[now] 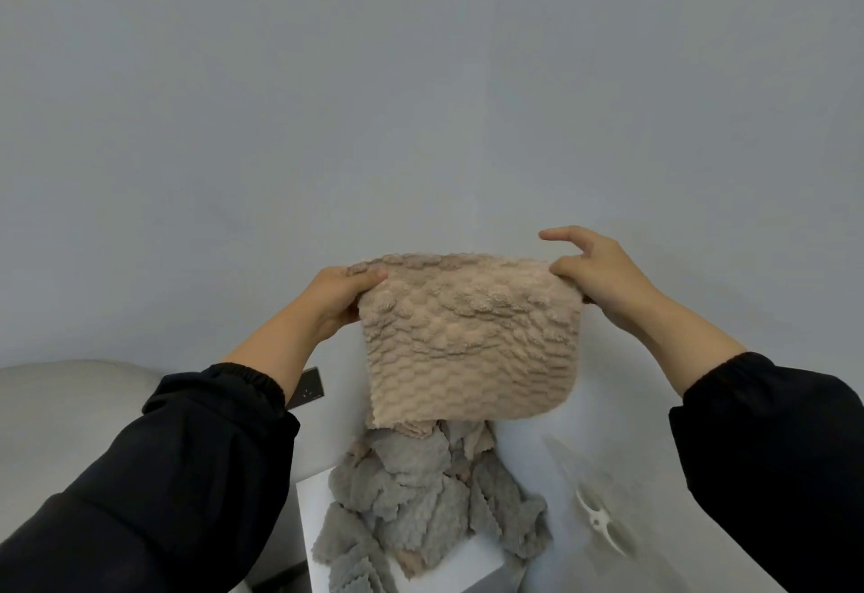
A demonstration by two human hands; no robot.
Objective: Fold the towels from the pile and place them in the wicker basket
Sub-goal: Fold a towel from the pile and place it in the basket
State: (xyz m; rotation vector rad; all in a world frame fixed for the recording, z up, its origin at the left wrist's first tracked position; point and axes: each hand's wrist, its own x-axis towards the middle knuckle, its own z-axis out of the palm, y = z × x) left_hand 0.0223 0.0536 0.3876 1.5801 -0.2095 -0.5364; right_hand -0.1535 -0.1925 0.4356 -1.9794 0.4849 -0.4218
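Now, over the grey pile [421,499], the beige towel [472,340] is hanging spread out, looking soft, light and floppy, and the left hand [343,298] and right hand [603,274] are each pinching a top corner, likely the best hold for folding

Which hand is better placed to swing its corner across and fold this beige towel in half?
Probably the left hand: its thumb lies across its corner of the towel, while the right hand only pinches, index finger lifted.
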